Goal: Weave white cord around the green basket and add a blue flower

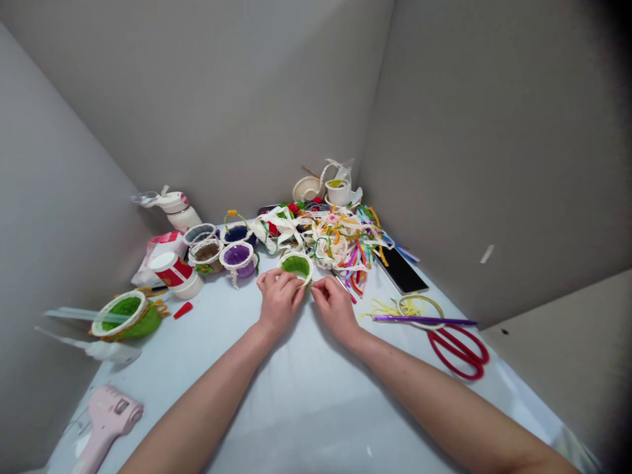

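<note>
A small green basket with a white rim stands near the middle of the table. My left hand is closed on the near side of its rim, covering part of the basket. Close by on the right, my right hand pinches thumb and finger together at the basket's near right edge. What lies between those fingertips is too small to make out. Just beyond both hands spreads a heap of white lace trim mixed with coloured strips.
Several small baskets, one of them purple, stand back left beside a white bottle. A larger green basket and a pink glue gun are left. Right lie a phone, purple stick and red-handled scissors. Grey walls enclose the table.
</note>
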`<state>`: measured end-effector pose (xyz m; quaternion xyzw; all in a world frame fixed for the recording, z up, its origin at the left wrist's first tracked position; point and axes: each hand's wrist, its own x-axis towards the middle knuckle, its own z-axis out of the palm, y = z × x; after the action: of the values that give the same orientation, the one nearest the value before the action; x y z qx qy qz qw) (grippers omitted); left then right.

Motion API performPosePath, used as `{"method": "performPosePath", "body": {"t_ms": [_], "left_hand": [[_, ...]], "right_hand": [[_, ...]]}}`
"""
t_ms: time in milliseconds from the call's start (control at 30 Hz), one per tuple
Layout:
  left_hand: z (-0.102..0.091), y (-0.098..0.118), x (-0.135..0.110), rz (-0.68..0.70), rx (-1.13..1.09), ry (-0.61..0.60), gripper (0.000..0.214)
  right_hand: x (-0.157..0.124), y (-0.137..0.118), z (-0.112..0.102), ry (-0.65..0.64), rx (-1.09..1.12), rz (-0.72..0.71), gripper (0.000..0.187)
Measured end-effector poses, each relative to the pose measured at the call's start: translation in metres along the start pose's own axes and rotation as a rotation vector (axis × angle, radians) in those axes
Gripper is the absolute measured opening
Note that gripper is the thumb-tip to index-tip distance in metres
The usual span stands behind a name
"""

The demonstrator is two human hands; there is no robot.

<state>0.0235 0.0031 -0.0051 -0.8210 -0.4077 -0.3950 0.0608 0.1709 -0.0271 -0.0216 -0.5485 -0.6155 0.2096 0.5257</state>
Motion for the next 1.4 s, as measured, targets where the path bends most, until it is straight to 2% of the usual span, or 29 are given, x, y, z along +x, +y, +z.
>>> {"method": "performPosePath", "body": {"t_ms": [167,333,467,667,867,1167,1267,1400], "left_hand": [[0.002,0.002,-0.003,-0.015,-0.014,-0.035,0.011],[0.003,-0.001,-0.003,-0.065,0.011,0.005,0.012],[0.003,-0.001,-0.004,-0.095,0.016,0.024,0.011],[0.002,0.0,-0.005,-0.109,0.013,0.012,0.01],[0.0,0.0,-0.004,-0.104,0.006,0.012,0.011],[0.001,-0.001,-0.006,-0.063,-0.038,-0.059,0.011],[0.001,-0.003,-0.006,-0.074,-0.029,-0.046,0.012],[-0.001,-0.005,-0.006,-0.061,-0.031,-0.035,0.012]], "right_hand": [[0.003,-0.002,0.001,0.002,0.012,0.006,0.011],[0.007,0.0,0.0,0.004,0.072,0.081,0.005],[0.006,0.002,-0.004,-0.018,-0.011,0.012,0.007],[0.002,0.003,-0.006,-0.046,-0.018,-0.042,0.012],[0.004,-0.001,-0.007,-0.061,-0.047,-0.072,0.016],[0.008,-0.003,-0.007,-0.099,-0.023,-0.069,0.015],[0.013,-0.005,-0.015,-0.105,-0.102,-0.11,0.011],[0.031,-0.012,-0.025,-0.096,-0.367,-0.22,0.011]]}}
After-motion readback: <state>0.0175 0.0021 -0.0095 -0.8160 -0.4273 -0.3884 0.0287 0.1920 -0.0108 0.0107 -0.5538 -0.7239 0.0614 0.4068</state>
